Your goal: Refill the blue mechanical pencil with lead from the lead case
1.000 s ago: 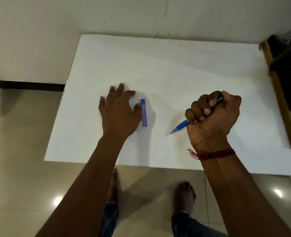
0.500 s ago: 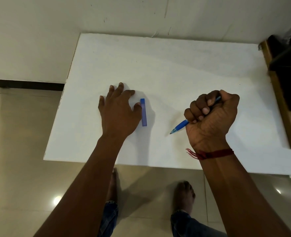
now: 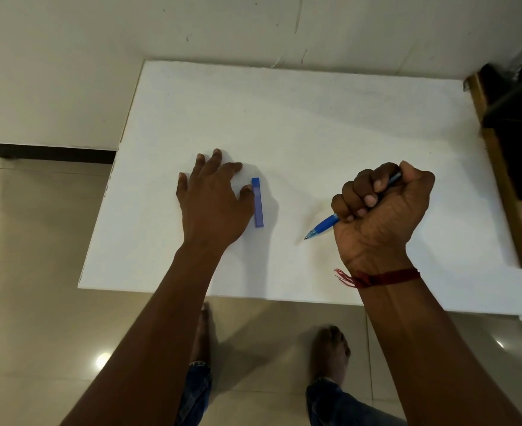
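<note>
Both forearms (image 3: 149, 333) are bare. Just below the right hand (image 3: 382, 216), the wrist carries a narrow dark red thread band (image 3: 385, 277). A frayed red tassel (image 3: 342, 276) projects from its inner side. The legs are clad in blue denim trousers (image 3: 330, 401) with ragged, frayed hems. Both feet (image 3: 330, 348) are bare.

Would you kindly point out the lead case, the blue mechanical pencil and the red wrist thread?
lead case (image 3: 258, 207): head view, middle of its body.
blue mechanical pencil (image 3: 325, 226): head view, blue barrel near the tip.
red wrist thread (image 3: 385, 277): head view, middle of the band.
</note>
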